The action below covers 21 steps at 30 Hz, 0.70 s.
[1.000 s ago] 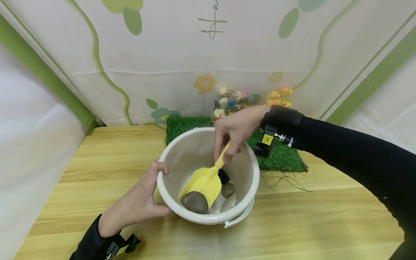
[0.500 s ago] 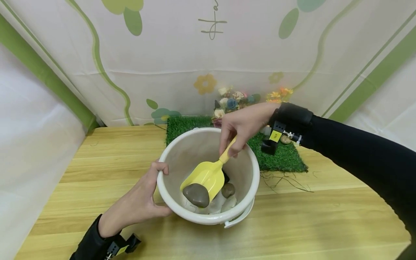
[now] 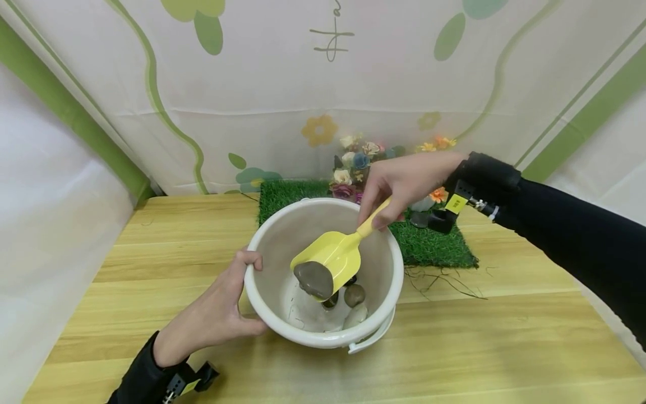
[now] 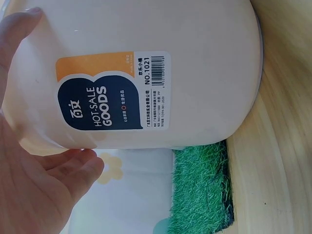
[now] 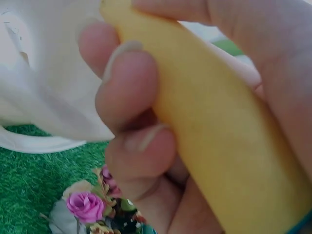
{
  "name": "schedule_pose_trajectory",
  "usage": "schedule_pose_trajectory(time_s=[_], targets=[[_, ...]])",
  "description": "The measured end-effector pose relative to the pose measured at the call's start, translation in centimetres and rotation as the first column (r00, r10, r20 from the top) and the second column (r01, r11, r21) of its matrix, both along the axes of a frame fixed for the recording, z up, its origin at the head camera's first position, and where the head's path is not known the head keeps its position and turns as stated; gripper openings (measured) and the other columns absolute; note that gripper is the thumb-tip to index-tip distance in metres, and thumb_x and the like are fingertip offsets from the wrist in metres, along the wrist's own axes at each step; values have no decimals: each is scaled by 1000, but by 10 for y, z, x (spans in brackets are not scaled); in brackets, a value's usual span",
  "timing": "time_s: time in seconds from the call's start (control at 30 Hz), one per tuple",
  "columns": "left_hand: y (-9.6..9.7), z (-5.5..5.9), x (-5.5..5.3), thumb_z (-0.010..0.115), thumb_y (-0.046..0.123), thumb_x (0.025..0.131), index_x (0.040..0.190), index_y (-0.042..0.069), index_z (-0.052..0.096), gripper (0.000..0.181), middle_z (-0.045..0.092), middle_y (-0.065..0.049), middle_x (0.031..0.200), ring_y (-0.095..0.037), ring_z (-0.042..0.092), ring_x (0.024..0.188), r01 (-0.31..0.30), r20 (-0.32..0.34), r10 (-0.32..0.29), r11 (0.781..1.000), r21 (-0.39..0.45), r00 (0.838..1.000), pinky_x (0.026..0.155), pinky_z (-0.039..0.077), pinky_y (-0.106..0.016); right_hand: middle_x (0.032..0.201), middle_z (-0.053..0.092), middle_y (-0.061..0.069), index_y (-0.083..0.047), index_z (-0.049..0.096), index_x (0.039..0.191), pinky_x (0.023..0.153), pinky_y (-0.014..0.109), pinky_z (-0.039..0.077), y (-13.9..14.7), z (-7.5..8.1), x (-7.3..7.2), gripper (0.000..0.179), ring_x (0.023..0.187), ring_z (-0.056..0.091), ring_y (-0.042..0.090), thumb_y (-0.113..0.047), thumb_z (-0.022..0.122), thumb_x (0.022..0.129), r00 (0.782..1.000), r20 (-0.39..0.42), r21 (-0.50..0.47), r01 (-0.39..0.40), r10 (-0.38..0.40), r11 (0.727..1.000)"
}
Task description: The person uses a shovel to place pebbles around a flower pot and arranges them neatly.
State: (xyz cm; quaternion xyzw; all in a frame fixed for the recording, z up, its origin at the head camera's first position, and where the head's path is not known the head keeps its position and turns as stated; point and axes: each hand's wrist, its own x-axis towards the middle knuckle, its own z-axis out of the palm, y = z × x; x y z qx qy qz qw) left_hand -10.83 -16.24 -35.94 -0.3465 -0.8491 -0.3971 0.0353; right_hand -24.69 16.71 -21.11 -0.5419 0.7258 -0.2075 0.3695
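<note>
So the right hand (image 3: pixel 404 182) has its fingers clamped on the yellow scoop (image 3: pixel 345 255) by the handle, probably to stop it rolling, cause 1 big grey stone (image 3: pixel 314 279) sits right at its lip inside the white bucket (image 3: pixel 318 339). The left hand's (image 3: pixel 217 306) fingers hook the rim, thumb outside, likely to prevent tipping.

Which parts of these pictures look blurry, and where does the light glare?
Head view: fairly crisp, with a faint glint on the yellow scoop in the right hand; left wrist view: the label on the bucket is sharp enough to read its large print; right wrist view: softer, the handle blurred, with washed-out white at upper left.
</note>
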Motion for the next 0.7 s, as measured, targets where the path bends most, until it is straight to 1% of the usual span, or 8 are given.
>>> schedule_pose_trajectory(time_s=[0.1,0.23,0.33,0.4,0.47,0.5,0.6,0.7], targets=[[1,0,-1,82,27,61,111,13,26,76,33,-10,133,-20,47,108,-2,2,2,1000,0,1000,74,49,-31,87,67,-2,-24,67,110,50,26,42,7,7,4,23,54,48,17,-18,59,90,1000,-13,-4,20,-20,1000],[2,0,-2,83,28,60,111,13,26,77,33,-10,134,-20,48,107,-1,10,1,1000,-3,1000,76,49,-32,84,66,-1,-19,67,110,51,30,46,18,17,10,22,57,53,20,-14,57,91,997,3,5,72,-72,997],[3,-1,-2,83,30,61,111,11,27,77,32,-10,135,-21,47,109,5,4,-5,1000,-4,1000,77,48,-32,80,65,-1,-18,67,110,50,31,46,31,18,9,22,59,55,19,-12,55,92,996,-2,-2,88,-88,996],[4,-1,-3,83,30,61,110,10,27,77,32,-10,135,-22,45,111,9,-2,-9,1000,0,1000,77,48,-33,81,65,-2,-19,67,110,51,31,46,38,21,10,23,60,56,18,-11,54,92,995,-22,-20,93,-94,995],[4,-2,-3,83,29,61,110,9,27,77,31,-10,136,-22,44,113,14,-10,-14,1000,4,1000,78,48,-33,84,66,-3,-20,66,111,52,31,47,48,20,8,24,62,57,17,-11,54,92,994,-44,-36,101,-102,994],[4,-2,-3,83,29,60,110,9,27,77,31,-10,136,-23,43,114,16,-13,-16,1000,5,1000,78,48,-33,86,66,-2,-19,66,112,53,33,48,53,20,8,25,64,58,18,-10,54,92,993,-35,-41,113,-114,993],[5,-2,-4,83,29,60,110,9,27,77,30,-9,137,-23,42,115,19,-20,-19,1000,5,1000,78,48,-34,90,66,-2,-20,65,114,53,32,48,73,16,4,27,64,57,17,-9,55,91,984,-61,-45,168,-170,985],[6,-2,-4,83,29,60,110,9,27,77,30,-9,137,-23,42,115,19,-21,-19,1000,4,1000,78,48,-34,78,62,-3,-19,64,116,52,31,46,95,11,1,29,58,52,15,-7,55,91,972,-97,-80,207,-215,975]])
